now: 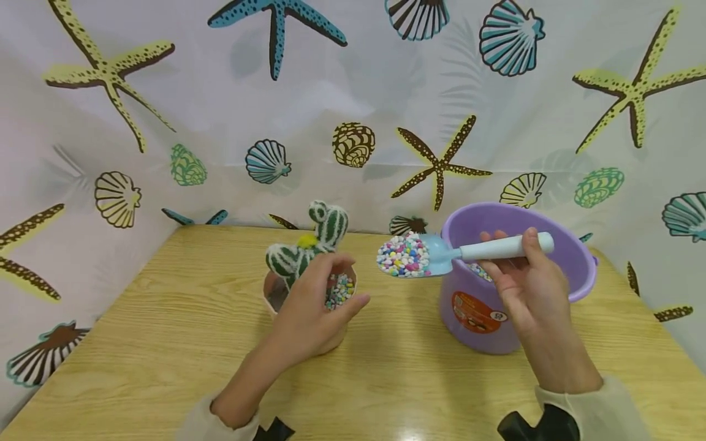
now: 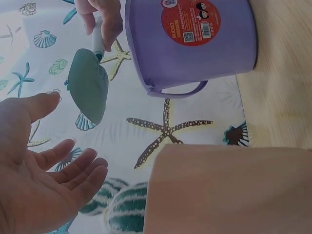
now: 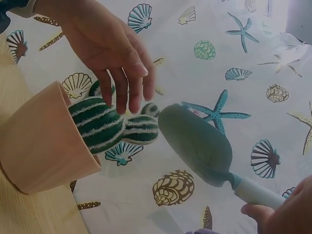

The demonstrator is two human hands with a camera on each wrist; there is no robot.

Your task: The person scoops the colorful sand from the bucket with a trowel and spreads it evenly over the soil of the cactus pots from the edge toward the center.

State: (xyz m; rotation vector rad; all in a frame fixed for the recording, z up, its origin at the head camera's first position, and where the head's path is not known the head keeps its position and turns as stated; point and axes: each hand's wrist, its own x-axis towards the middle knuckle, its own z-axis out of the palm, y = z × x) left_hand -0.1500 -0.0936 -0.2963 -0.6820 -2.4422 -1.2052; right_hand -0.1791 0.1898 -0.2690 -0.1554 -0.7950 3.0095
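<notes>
My right hand [image 1: 532, 288] grips the white handle of a small light-blue trowel [image 1: 441, 252]. The blade is heaped with multicoloured pebbles [image 1: 404, 255] and hangs level between the pot and the bucket. At the left, my left hand [image 1: 311, 303] hovers over the near side of a plant pot [image 3: 44, 141], its fingers spread and holding nothing. A knitted green-and-white cactus [image 1: 333, 228] with a yellow flower stands in that pot. More pebbles [image 1: 340, 290] lie inside the pot beside the cactus, partly hidden by the left hand.
A purple bucket [image 1: 459, 293] with an orange label stands at the right, behind the right hand; some pebbles [image 1: 478, 272] show inside it. Everything stands on a wooden table [image 1: 182, 306]. A white cloth [image 1: 220, 122] printed with starfish and shells hangs behind.
</notes>
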